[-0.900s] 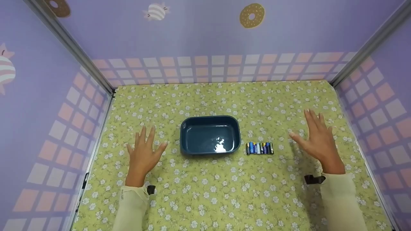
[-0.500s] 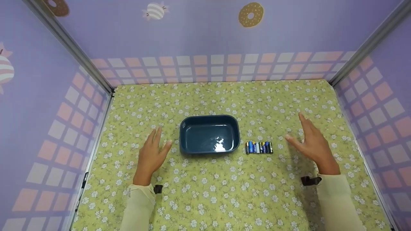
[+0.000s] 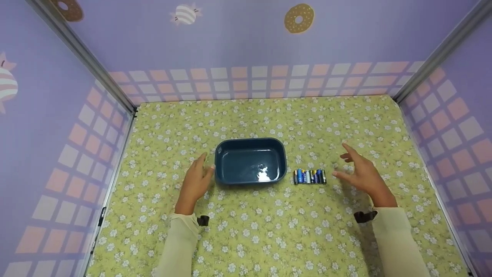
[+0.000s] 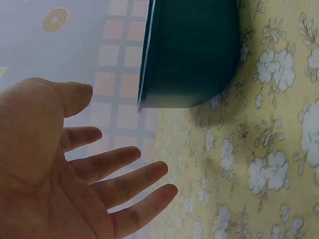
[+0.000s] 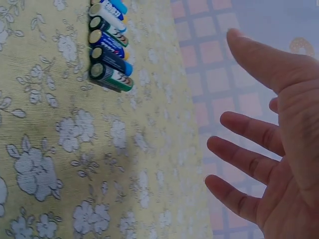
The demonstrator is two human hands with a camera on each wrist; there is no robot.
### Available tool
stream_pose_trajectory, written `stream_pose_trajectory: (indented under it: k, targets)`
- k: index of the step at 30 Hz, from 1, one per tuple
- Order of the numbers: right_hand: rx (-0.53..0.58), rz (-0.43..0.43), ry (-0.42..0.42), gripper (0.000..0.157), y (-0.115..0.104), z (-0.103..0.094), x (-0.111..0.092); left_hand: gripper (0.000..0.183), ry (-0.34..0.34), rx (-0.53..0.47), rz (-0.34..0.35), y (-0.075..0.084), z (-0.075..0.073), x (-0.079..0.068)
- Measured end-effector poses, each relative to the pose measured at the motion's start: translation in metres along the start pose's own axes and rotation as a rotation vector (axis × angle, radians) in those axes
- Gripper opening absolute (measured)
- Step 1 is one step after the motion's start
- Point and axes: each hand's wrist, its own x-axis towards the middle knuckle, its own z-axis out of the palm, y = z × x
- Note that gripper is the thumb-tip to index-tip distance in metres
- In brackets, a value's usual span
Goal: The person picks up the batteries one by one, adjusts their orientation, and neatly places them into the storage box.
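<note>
A dark teal rectangular basin [image 3: 250,181] stands on the flowered cloth in the head view. Just left of it hovers my left hand [image 3: 196,184], fingers extended and a small gap from the basin wall in the left wrist view [image 4: 192,55]. Several batteries [image 3: 309,177] in mixed colours lie side by side in a row, right of the basin. My right hand [image 3: 363,175] is to the right of that row, its fingers loosely bent and nothing in them. From the right wrist, the batteries [image 5: 112,77] appear at the upper left, apart from the fingers.
A yellow-green flowered cloth [image 3: 246,231] covers the table. Purple wall panels [image 3: 238,42] with printed squares and sweets close off the back, left and right sides. Metal posts [image 3: 88,57] stand at the back corners. Both forearms wear pale sleeves and dark wrist mounts [image 3: 365,216].
Both hands have moved inward: the left one rightward to the basin's left side, the right one leftward toward the batteries, its fingers bending more. Basin and batteries have stayed in place.
</note>
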Motion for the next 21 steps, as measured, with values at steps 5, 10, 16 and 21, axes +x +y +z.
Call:
stream_pose_trajectory:
  k: [5,10,16,21]
  targets:
    - [0.020,-0.006,-0.036,0.095,0.005,0.012,0.004,0.063,-0.013,-0.032,0.007,-0.005,0.011,0.004]
    - [0.034,0.009,-0.083,0.093,0.010,0.025,0.007,0.062,-0.025,-0.085,0.020,-0.008,0.022,0.005]
    - [0.042,0.009,-0.122,0.098,0.016,0.038,0.009,0.061,-0.022,-0.080,0.020,-0.006,0.031,0.004]
    - [0.020,0.006,-0.127,0.094,0.018,0.047,0.010,0.060,-0.012,-0.071,0.037,-0.006,0.033,0.007]
